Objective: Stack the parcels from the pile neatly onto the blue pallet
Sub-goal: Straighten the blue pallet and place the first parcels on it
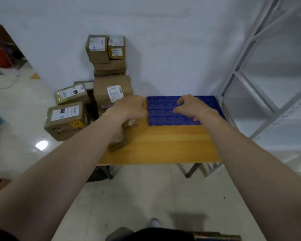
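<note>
A blue perforated pallet [165, 110] lies flat at the back right of a wooden table [163, 145], with nothing on it. A pile of brown cardboard parcels [111, 87] with white labels rises at the table's left, against the wall. My left hand [130, 106] hovers in front of the pile's large labelled parcel [102, 89], just left of the pallet's edge, its fingers hidden from view. My right hand [191, 106] hangs over the pallet with fingers loosely curled, holding nothing.
Two labelled parcels [66, 119] jut out left of the table, beyond its edge. A white wall stands behind. A white metal shelf frame [250, 94] borders the table's right side. Pale floor lies in front of the table.
</note>
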